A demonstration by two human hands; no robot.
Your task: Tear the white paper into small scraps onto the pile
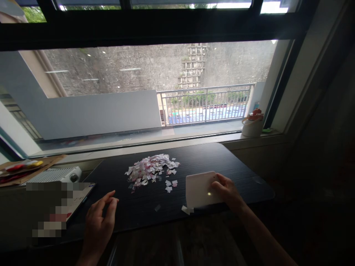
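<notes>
- One white panel (201, 189); right hand (229, 190), grip closed on its edge.
- Left hand (100, 218): grip loosely open, holding nothing.
- Paper scraps (149, 168) heaped on dark table (205, 157).

Left hand (100, 218) half-open, fingers (104, 201) loosely bent, right hand (227, 190) pinching, wrist (242, 207) seemingly straight

- Right of the paper pile (149, 168): open tabletop (205, 159).
- Near-right of the pile: white board (200, 189) and right hand (229, 190) block passage.
- Behind the pile: windowsill (124, 149).
</notes>
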